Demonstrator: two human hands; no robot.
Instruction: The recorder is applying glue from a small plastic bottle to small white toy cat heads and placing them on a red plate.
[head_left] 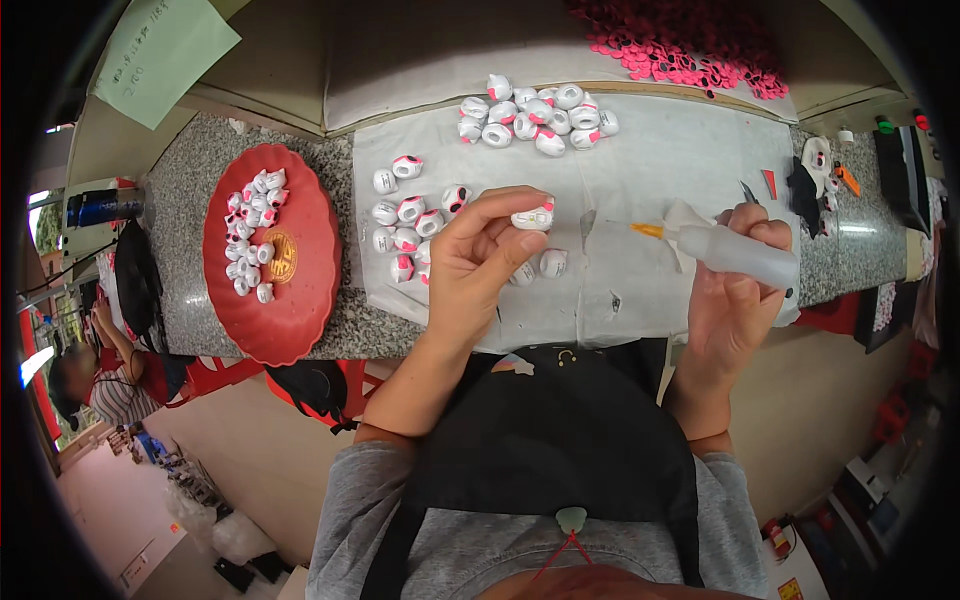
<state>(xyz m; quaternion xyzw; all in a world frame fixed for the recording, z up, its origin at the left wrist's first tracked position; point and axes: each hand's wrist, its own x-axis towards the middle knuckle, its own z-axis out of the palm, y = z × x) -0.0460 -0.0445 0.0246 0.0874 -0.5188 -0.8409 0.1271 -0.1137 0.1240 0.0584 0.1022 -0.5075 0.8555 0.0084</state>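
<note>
My left hand (470, 265) pinches a small white toy head (534, 216) with a pink patch between thumb and fingertips, above the table. In my right hand (735, 305) lies a translucent white squeeze bottle (745, 258), tilted nearly flat. Its orange nozzle (648, 230) points left toward the toy head, with a gap between them. White tissue (683, 232) sits around the bottle's neck. Several similar toy heads (410, 209) with pink and black parts stand left of my left hand, some partly hidden by it. Another toy head (553, 263) rests just right of that hand.
A pile of white toy heads (550, 118) lies at the far side of the white sheet (650, 130). Pink pieces (690, 55) are heaped beyond. A red scalloped tray (290, 320) holds more heads at left. An orange cutter (847, 180) lies right. Another person (115, 375) sits far left.
</note>
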